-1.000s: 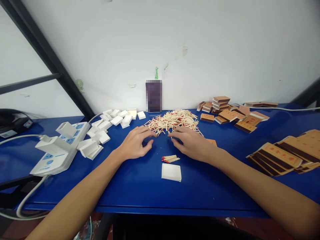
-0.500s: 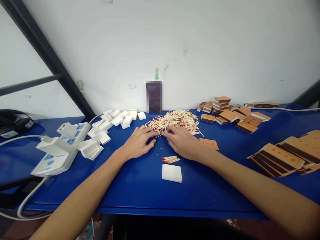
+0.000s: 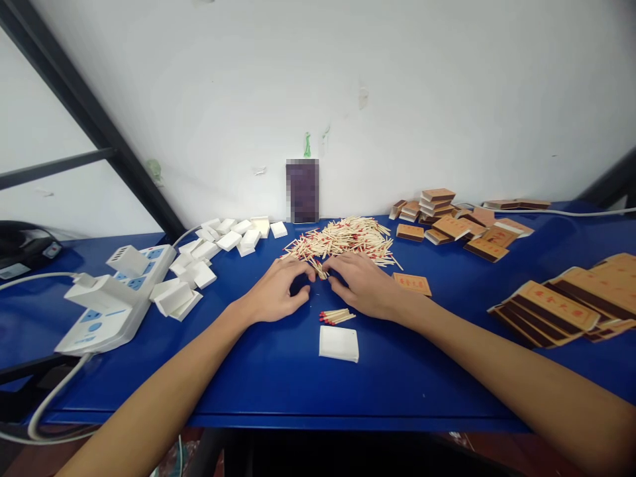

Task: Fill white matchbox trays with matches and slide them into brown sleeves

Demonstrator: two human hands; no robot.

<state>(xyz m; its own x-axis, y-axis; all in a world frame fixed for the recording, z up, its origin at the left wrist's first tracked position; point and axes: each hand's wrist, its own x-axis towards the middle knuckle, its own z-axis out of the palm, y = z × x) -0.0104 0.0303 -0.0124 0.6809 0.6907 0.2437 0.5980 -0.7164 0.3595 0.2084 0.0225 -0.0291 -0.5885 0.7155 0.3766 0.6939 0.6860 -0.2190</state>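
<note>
Pinching a few sticks at the 6 o'clock edge of the matches (image 3: pixel 348 237), left hand (image 3: pixel 275 291) and right hand (image 3: pixel 360 285) curl nearly closed. One small bundle (image 3: pixel 336 316) lies sorted on the counter (image 3: pixel 248 371) above a white tray (image 3: pixel 338 343); most of the heap remains.

On the table (image 3: pixel 248 391) the match pile (image 3: pixel 348 237) lies far centre. The left hand (image 3: pixel 273 295) and right hand (image 3: pixel 365 286) sit side by side at its near edge. Near of them lies a bundle (image 3: pixel 336 316), then a tray (image 3: pixel 338 343). A sleeve (image 3: pixel 412 283) lies just right of the right hand. The tray heap (image 3: pixel 223 238) is far left, with the power strip (image 3: pixel 119 291) left of it. Boxes (image 3: pixel 447 222) are far right and flat sleeves (image 3: pixel 561 308) at the right edge.
</note>
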